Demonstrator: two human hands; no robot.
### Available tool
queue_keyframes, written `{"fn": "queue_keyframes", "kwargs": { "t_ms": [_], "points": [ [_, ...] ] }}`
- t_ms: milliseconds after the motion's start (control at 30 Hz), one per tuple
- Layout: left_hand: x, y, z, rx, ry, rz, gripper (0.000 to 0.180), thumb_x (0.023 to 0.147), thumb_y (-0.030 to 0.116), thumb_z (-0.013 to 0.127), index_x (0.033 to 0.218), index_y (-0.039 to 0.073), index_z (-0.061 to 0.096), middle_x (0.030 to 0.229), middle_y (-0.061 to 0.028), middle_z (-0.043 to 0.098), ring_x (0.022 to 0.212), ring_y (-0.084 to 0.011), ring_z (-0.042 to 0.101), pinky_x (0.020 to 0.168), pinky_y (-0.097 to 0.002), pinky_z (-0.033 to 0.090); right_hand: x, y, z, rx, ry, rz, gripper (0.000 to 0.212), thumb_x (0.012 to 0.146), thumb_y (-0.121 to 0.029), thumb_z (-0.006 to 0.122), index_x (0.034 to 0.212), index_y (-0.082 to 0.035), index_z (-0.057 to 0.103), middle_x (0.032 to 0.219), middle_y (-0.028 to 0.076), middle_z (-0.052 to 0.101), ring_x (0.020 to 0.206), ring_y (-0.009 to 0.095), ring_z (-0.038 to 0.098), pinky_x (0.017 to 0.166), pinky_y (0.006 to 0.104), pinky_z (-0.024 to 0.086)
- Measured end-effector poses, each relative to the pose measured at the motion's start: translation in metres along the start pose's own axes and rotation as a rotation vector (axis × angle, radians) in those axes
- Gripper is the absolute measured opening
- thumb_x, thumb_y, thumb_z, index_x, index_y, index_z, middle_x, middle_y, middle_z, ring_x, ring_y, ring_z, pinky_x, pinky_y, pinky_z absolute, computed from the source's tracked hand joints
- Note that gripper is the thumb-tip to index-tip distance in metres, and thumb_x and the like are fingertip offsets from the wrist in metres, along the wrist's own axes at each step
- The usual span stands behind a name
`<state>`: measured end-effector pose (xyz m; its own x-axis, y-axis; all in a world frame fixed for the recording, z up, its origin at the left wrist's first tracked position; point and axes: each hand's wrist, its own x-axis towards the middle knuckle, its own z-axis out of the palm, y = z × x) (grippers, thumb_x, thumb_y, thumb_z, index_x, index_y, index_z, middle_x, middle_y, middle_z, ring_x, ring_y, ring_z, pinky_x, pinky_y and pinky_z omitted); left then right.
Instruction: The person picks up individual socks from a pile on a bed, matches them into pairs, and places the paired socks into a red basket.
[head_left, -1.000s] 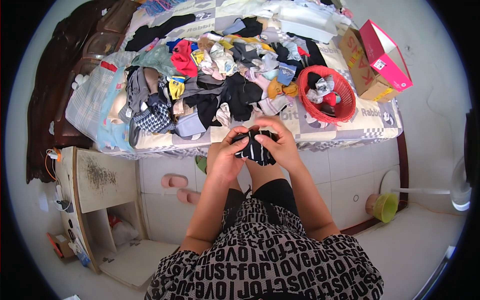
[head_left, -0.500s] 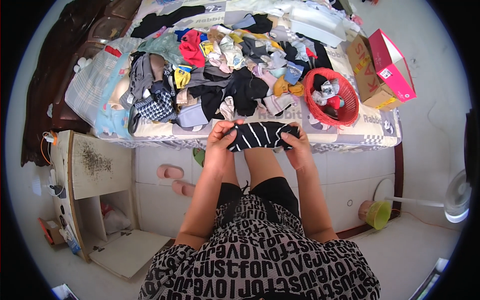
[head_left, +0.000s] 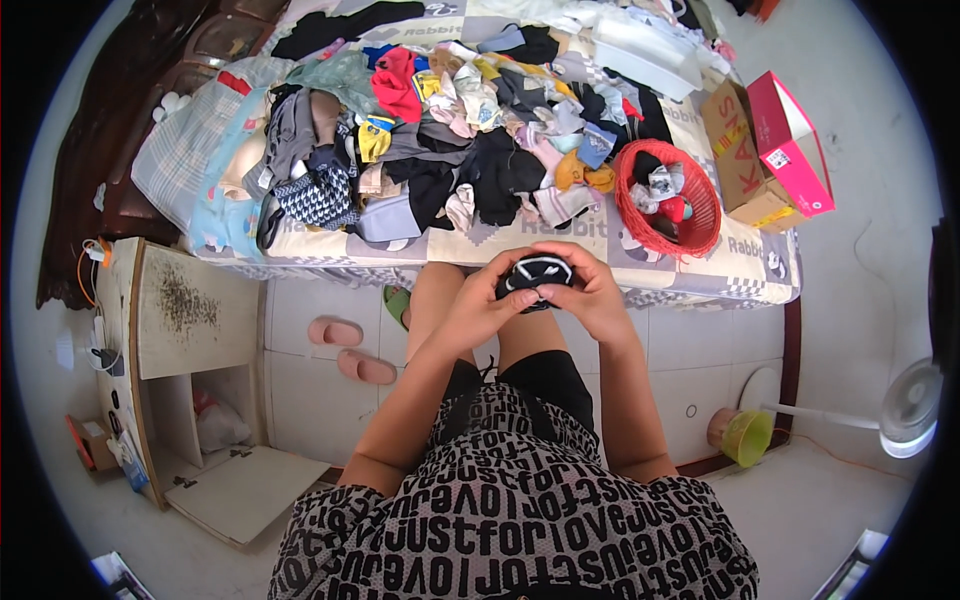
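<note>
Between my two hands, just off the near edge of the bed, is a black sock with white stripes [head_left: 537, 270], bunched into a small bundle. My left hand [head_left: 480, 302] grips its left side, with the thumb along the bottom. Its right side is wrapped by my right hand [head_left: 598, 300], whose thumb presses in from below. The fingers hide part of the fabric. Beyond my hands lies a wide heap of clothes and socks [head_left: 495, 165] on the bed. To its right stands a red woven basket [head_left: 712, 215] with several small bundles inside.
The bed [head_left: 450, 248] has a patterned cover. Right of the basket are a cardboard box [head_left: 735, 150] and a pink box [head_left: 800, 150], with a white bin [head_left: 650, 60] behind. An open cabinet [head_left: 185, 310], pink slippers [head_left: 365, 367], a green bin [head_left: 750, 440] and a fan [head_left: 908, 405] stand around me.
The striped sock was stretched out flat and wide between my hands; now it is gathered into a compact bundle. My hands have come closer together.
</note>
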<state>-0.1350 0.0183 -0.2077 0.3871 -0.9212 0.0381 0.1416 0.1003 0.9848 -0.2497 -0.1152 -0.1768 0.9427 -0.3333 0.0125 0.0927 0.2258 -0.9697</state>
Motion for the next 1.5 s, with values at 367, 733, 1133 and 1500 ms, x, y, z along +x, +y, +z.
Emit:
{"fn": "queue_keyframes", "kwargs": {
  "t_ms": [367,733,1133,1500],
  "points": [
    [-0.002,0.028,0.016,0.024,0.296,-0.102,0.015,0.08,0.009,0.067,0.075,0.0,0.055,0.062,0.0031,0.054,0.055,-0.0021,0.044,0.048,-0.0194,0.037,0.002,0.011,-0.01,-0.148,0.382,-0.248,0.029,0.074,0.011,0.057,0.099,-0.002,0.063,0.089,0.002,0.051,0.08,0.009,0.05,0.073,0.0196,0.041],
    [0.0,0.004,0.013,-0.204,0.478,-0.089,0.01,0.083,0.01,0.064,0.084,0.004,0.055,0.068,0.0025,0.056,0.054,-0.0034,0.05,0.047,-0.0194,0.043,0.002,0.023,-0.002,-0.428,0.572,-0.375,0.031,0.071,-0.008,0.073,0.098,-0.006,0.058,0.095,0.003,0.045,0.074,0.01,0.044,0.059,0.0211,0.038],
    [-0.003,0.008,0.017,-0.007,0.412,-0.043,0.013,0.082,0.008,0.064,0.078,0.0,0.055,0.065,0.0025,0.054,0.057,-0.0031,0.047,0.051,-0.0197,0.04,0.01,0.038,-0.011,-0.265,0.663,-0.228,0.016,0.088,-0.016,0.056,0.086,-0.001,0.06,0.073,0.001,0.057,0.07,0.008,0.051,0.064,0.0208,0.041],
    [0.003,-0.016,0.007,-0.687,0.464,-0.112,0.024,0.078,-0.003,0.056,0.101,0.002,0.057,0.093,-0.0081,0.063,0.081,-0.0169,0.062,0.075,-0.0306,0.05,-0.012,0.073,0.004,-0.314,0.045,0.074,0.047,0.076,-0.016,0.069,0.116,-0.001,0.05,0.114,0.008,0.051,0.101,0.016,0.05,0.085,0.0295,0.041]
  ]
}}
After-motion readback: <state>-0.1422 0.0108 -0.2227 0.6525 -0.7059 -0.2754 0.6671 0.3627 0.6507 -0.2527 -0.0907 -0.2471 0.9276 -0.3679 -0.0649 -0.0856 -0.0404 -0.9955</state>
